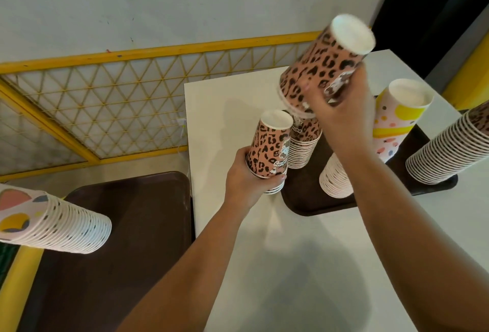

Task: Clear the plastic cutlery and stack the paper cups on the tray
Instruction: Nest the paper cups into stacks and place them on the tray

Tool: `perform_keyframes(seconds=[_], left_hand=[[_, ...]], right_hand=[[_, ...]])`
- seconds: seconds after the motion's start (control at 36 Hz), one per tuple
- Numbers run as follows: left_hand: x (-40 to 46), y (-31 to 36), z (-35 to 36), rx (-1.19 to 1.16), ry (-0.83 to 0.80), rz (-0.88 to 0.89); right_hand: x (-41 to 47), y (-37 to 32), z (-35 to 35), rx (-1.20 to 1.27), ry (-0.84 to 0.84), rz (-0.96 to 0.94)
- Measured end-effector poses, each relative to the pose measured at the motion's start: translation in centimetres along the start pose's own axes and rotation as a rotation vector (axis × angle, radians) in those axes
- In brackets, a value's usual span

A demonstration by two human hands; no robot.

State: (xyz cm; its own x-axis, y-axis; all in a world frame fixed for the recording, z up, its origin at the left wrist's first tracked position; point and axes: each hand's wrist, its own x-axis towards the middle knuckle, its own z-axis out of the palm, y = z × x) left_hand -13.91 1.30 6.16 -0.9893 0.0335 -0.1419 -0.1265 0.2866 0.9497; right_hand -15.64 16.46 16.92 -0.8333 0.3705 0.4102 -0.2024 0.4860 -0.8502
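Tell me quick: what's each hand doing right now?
Left hand: holds a short stack of leopard cups.
Right hand: holds a raised, tilted leopard cup.

Tray [304,199] is crowded by cup stacks [304,146] along its far and right sides. Open surface [291,252] is left in front; left approach is unobstructed.
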Motion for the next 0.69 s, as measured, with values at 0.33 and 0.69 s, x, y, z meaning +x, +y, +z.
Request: perform_keyframes(seconds=[0.33,0.69], left_hand=[[-0.1,0.6,-0.1,-0.002,-0.003,0.007],[-0.1,1.0,-0.1,-0.030,0.009,0.005]], right_hand=[[1.5,3.7,0.7,-0.167,0.038,0.077],[-5.2,2.4,2.4,-0.105,-0.351,0.008]])
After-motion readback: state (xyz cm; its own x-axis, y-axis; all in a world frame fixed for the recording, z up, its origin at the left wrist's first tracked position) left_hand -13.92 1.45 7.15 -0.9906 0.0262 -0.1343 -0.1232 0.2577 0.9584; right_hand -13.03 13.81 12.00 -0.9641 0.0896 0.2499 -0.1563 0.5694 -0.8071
